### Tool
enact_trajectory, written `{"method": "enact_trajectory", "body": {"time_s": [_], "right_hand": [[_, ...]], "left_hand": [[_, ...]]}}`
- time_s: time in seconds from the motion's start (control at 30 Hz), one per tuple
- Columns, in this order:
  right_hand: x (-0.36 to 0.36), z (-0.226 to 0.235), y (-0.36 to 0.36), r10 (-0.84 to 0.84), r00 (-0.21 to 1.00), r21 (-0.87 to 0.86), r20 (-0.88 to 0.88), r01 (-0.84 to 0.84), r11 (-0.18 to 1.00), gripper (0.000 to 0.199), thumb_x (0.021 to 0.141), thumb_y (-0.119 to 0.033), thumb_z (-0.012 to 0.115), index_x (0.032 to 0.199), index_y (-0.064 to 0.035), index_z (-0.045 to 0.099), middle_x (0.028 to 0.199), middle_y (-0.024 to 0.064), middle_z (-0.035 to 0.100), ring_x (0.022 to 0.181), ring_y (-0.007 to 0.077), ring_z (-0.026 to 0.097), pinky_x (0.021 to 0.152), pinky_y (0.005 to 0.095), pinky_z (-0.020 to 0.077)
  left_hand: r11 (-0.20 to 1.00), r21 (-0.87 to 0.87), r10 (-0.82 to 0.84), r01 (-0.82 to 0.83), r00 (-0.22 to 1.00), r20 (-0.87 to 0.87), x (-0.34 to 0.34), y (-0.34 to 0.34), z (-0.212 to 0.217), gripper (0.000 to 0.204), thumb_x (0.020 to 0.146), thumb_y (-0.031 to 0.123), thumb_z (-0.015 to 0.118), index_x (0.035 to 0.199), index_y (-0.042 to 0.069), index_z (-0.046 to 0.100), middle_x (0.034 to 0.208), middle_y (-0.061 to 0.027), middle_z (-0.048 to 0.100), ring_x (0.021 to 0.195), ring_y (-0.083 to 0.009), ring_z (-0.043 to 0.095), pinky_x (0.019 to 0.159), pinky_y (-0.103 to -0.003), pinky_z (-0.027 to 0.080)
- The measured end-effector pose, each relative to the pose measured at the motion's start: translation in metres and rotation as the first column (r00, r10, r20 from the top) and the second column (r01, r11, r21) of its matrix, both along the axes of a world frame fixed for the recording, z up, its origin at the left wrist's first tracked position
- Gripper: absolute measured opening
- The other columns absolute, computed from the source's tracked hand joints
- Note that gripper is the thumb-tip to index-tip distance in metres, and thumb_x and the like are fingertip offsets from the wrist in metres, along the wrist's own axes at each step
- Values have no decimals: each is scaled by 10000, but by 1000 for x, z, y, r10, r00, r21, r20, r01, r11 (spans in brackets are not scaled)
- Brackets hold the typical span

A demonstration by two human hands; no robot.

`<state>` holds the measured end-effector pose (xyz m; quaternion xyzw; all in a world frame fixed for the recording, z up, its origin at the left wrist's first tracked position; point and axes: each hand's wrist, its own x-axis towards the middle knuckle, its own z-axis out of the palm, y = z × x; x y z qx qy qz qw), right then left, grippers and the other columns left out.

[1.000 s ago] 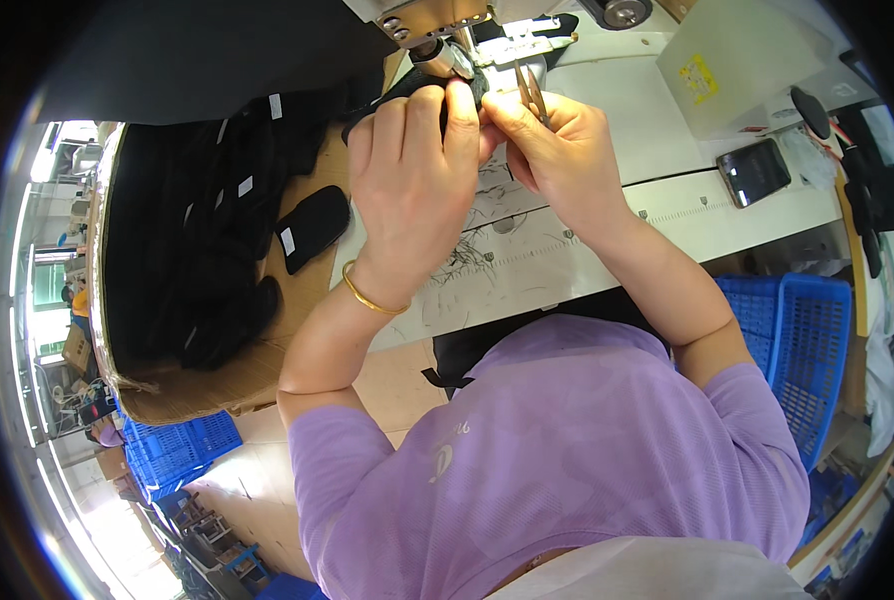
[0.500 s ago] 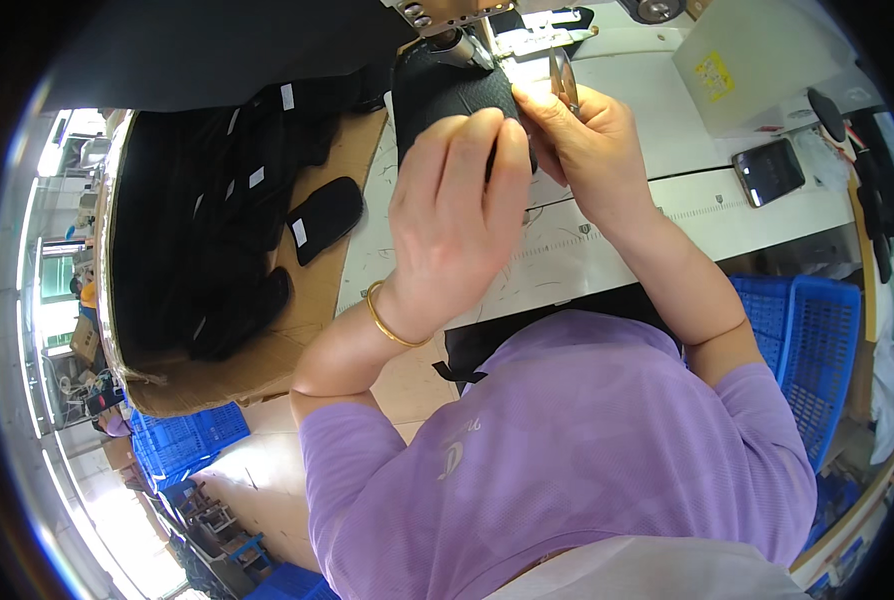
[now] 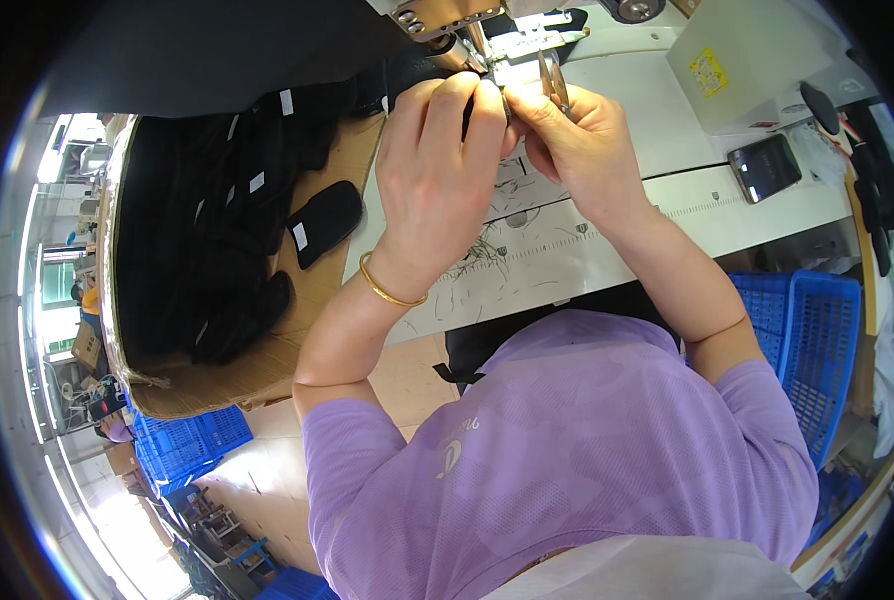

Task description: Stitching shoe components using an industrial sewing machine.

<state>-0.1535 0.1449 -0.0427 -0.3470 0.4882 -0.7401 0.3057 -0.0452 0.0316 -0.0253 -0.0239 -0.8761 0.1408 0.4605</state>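
At the top of the table, my left hand (image 3: pixel 442 165) is bent with its fingertips pinched on a black fabric piece (image 3: pixel 410 74), just below the sewing machine's needle area (image 3: pixel 483 48). Much of the piece is hidden behind that hand and the machine. My right hand (image 3: pixel 589 150) comes in from the right, its thumb and forefinger meeting the left fingertips at the piece's edge. Small metal thread snips (image 3: pixel 555 82) sit in the right hand, blades pointing away from me. A sewing machine head (image 3: pixel 449 16) hangs over both hands.
On the left, a cardboard box (image 3: pixel 322 215) holds a heap of black padded pieces (image 3: pixel 217 220), some with white labels. Thread scraps (image 3: pixel 482 255) litter the white table (image 3: pixel 547 275). A phone (image 3: pixel 765 168) lies at right, near a blue crate (image 3: pixel 817 350).
The black piece has slid away and left, uncovering table and thread scraps. My left hand has moved up with it, while my right hand and the snips have shifted slightly.
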Motion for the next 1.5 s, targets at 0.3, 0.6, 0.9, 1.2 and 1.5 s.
{"method": "enact_trajectory", "body": {"time_s": [0.3, 0.6, 0.9, 1.2, 1.5], "right_hand": [[6, -28, 9, 1, 993, -92, -116, -12, 996, 336, 1036, -284, 461, 982, -7, 644, 753, 28, 658, 556, 41, 517, 489, 206, 402], [-6, -28, 34, 152, 929, 153, -337, -105, 983, 296, 997, -265, 505, 958, -4, 639, 725, 39, 608, 641, 98, 518, 608, 253, 424], [-15, -49, 12, 77, 631, 75, -772, -30, 997, 298, 949, -299, 621, 913, -3, 628, 792, 109, 640, 690, 250, 617, 626, 340, 482], [6, -35, 46, -117, 393, -146, -912, -45, 988, 329, 770, -232, 797, 988, -43, 638, 737, 82, 586, 586, 211, 587, 517, 293, 448], [-5, -69, 34, 251, 966, 177, -64, -237, 955, 300, 1015, -304, 522, 993, -25, 631, 730, -43, 514, 675, 52, 455, 603, 210, 372]], "left_hand": [[993, 15, 119, -118, 985, -127, 5, -4, -5, 386, 687, 20, 663, 1066, 44, 596, 1067, -92, 566, 974, -272, 568, 761, -375, 456], [402, 897, -185, -183, 943, 275, 43, -39, 8, 365, 814, 15, 690, 1177, 21, 651, 943, -68, 690, 834, -120, 649, 756, -225, 500], [-312, 861, -744, -403, 667, 43, 45, -54, -1, 415, 812, 123, 684, 1181, -54, 617, 1002, -77, 692, 881, -104, 653, 812, -215, 513], [-347, 836, -667, -424, 739, 98, 44, -59, -16, 481, 905, 219, 629, 1308, -20, 520, 1101, -88, 662, 967, -129, 630, 887, -269, 502], [-394, 870, -590, -296, 807, 7, 48, -56, -18, 324, 864, 169, 721, 1117, -20, 650, 982, -50, 696, 892, -113, 648, 840, -261, 504]]}}
